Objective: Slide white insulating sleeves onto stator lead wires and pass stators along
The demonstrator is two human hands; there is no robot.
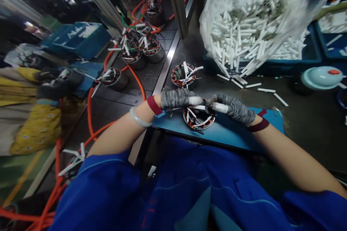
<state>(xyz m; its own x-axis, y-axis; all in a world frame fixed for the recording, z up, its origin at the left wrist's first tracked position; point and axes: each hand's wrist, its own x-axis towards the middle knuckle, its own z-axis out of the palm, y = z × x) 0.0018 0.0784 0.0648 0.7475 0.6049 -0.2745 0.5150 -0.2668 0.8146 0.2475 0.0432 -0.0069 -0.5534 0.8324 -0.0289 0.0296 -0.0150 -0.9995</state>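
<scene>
A motor stator (pixel 200 127), ring-shaped with orange-red and white bits around its rim, sits on a blue board in front of me. Both my hands wear grey knit gloves with whitish finger ends and meet over its far edge. Between the fingertips lies a short white sleeve (pixel 200 107). My left hand (pixel 179 99) is closed in a pinch at one end of this sleeve. At the other end, the fingers of my right hand (pixel 230 107) are pressed together. Fine wires under the fingertips are too small to make out. Further white sleeves lie across the stator's opening.
Just beyond my hands stands another stator (pixel 180 75). A clear plastic bag (pixel 214 18) spills white sleeves over a blue bin (pixel 311 56); several lie loose nearby. On the right is a pale-lidded container (pixel 321 78). More stators (pixel 115 79) and orange hoses line the left; a co-worker's yellow sleeve (pixel 38 126) shows there.
</scene>
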